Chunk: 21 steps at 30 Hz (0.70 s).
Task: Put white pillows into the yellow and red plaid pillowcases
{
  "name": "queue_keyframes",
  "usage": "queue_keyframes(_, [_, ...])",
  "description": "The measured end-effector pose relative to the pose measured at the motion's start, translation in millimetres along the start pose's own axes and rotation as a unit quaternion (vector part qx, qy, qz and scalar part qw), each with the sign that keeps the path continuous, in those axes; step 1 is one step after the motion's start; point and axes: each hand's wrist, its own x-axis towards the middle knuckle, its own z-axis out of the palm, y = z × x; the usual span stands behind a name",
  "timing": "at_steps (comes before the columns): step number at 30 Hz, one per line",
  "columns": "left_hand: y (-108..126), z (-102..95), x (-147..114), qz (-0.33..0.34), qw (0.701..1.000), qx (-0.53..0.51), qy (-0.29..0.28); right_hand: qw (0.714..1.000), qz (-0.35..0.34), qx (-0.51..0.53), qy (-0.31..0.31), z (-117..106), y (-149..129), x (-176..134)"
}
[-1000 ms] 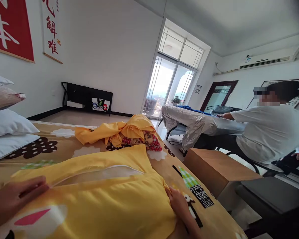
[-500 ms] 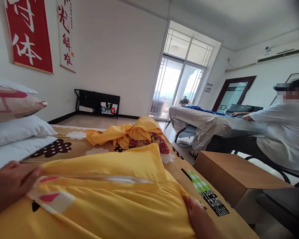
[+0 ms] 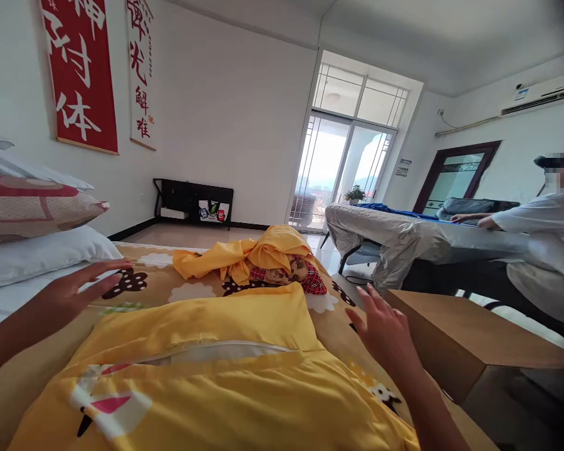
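Observation:
A yellow pillowcase (image 3: 244,394) with a printed pink-and-white figure lies in front of me on a patterned bedspread (image 3: 188,293). Through the long slit across it, white filling (image 3: 230,352) shows. My left hand (image 3: 78,291) is raised over the pillowcase's far left corner, fingers stretched out and holding nothing. On the other side, my right hand (image 3: 385,322) hovers above the bedspread beside the right edge, its fingers spread. Beyond the pillowcase lies a crumpled yellow cloth (image 3: 272,247), partly covering a red plaid item with a brown bear print (image 3: 294,270).
White pillows (image 3: 42,257) and a patterned one (image 3: 37,207) are stacked at left. A cardboard box (image 3: 465,326) stands to the right of the bed. Behind it, a person in a white shirt (image 3: 554,219) is at a covered table (image 3: 404,235). A black shelf (image 3: 192,200) stands by the wall.
Both hands have let go of the pillowcase and lifted, the left going up and to the right, the right going up. The pillowcase now lies flatter, its slit a little wider.

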Motion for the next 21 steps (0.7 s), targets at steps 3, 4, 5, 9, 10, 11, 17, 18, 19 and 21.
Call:
queue_keyframes(3, [66, 57.4, 10, 0.088, 0.994, -0.010, -0.065, 0.994, -0.044, 0.099, 0.007, 11, -70, 29])
queue_keyframes(4, [80, 88.3, 3, 0.104, 0.991, 0.006, -0.088, 0.990, -0.043, 0.125, -0.055, 27, -90, 29])
queue_keyframes(5, [88, 120.7, -7, 0.098, 0.989, 0.014, -0.108, 0.977, -0.037, 0.148, -0.152, 47, -105, 24])
queue_keyframes(9, [69, 218.1, -49, 0.045, 0.973, -0.040, -0.221, 0.914, -0.046, 0.177, -0.363, 121, -113, 8])
queue_keyframes(10, [59, 228.7, -55, 0.041, 0.973, -0.058, -0.218, 0.911, -0.049, 0.173, -0.371, 131, -105, 12])
queue_keyframes(11, [49, 234.3, -59, 0.042, 0.974, -0.072, -0.209, 0.911, -0.048, 0.169, -0.374, 136, -95, 21])
queue_keyframes(17, [40, 232.3, -57, 0.038, 0.982, -0.081, -0.164, 0.938, -0.041, 0.193, -0.286, 146, -91, 81])
queue_keyframes(18, [42, 231.7, -57, 0.035, 0.985, -0.081, -0.151, 0.935, -0.045, 0.209, -0.282, 153, -101, 80])
queue_keyframes(19, [44, 230.6, -58, 0.033, 0.986, -0.080, -0.140, 0.929, -0.050, 0.225, -0.289, 161, -110, 76])
queue_keyframes(21, [45, 225.8, -65, 0.030, 0.989, -0.078, -0.123, 0.910, -0.056, 0.251, -0.325, 181, -122, 63])
